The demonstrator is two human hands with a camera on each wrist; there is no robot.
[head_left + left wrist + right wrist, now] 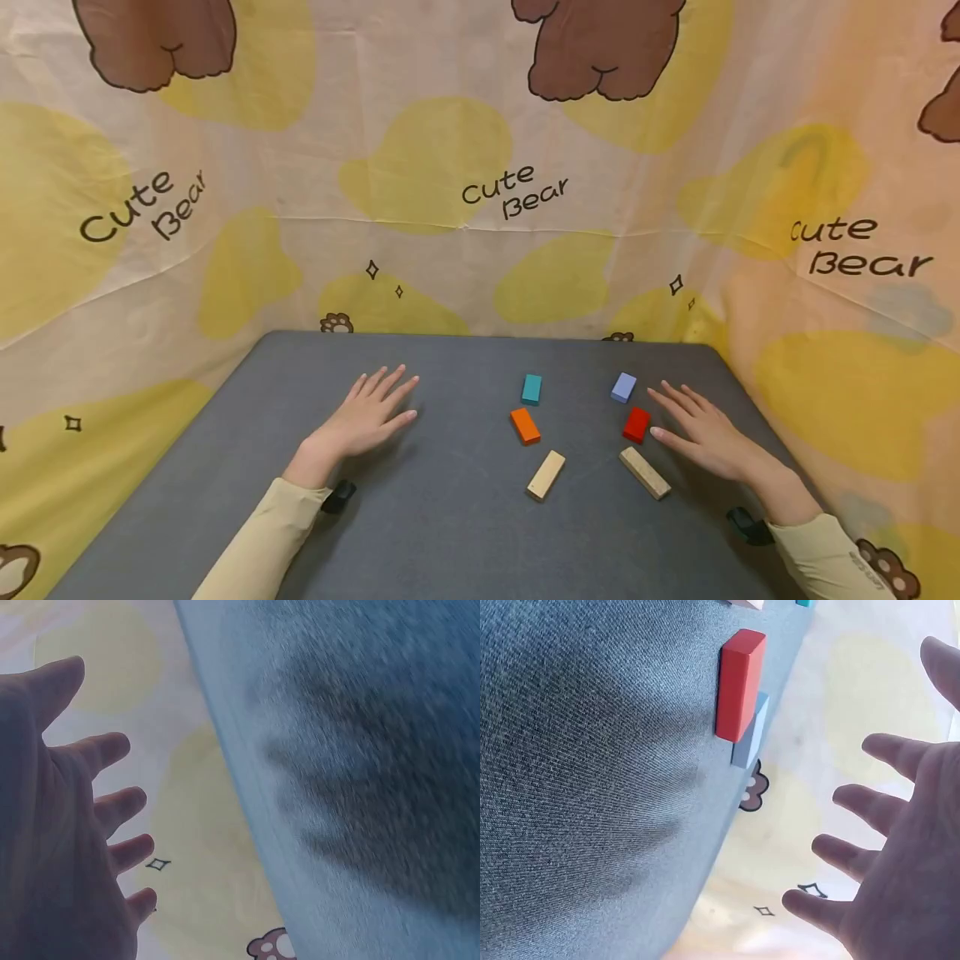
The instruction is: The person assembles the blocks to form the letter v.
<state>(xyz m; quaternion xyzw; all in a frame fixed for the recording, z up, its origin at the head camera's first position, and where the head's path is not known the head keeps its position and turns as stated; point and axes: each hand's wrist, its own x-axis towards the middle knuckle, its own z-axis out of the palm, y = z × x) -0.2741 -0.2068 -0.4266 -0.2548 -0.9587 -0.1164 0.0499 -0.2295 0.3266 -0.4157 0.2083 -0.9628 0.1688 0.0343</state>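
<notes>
My left hand (pixel 362 419) is spread palm down over the left part of the grey table, holding nothing. On the other side, my right hand (pixel 708 433) also has its fingers stretched out and holds nothing. Nearest to it is a red block (pixel 636 425), just left of its thumb. A light blue block (pixel 623 387) lies behind the red one, and a speckled beige block (pixel 645 472) in front. Further left, a teal block (pixel 532 389), an orange block (pixel 525 426) and a plain wooden block (pixel 546 476) form a second loose column.
The grey table (pixel 435 525) ends at a back edge against a hanging cloth (pixel 420 167) printed with bears and yellow patches. That cloth also runs along the left and right sides. A dark strap (pixel 339 497) sits at the left wrist, another dark band (pixel 748 527) at the right.
</notes>
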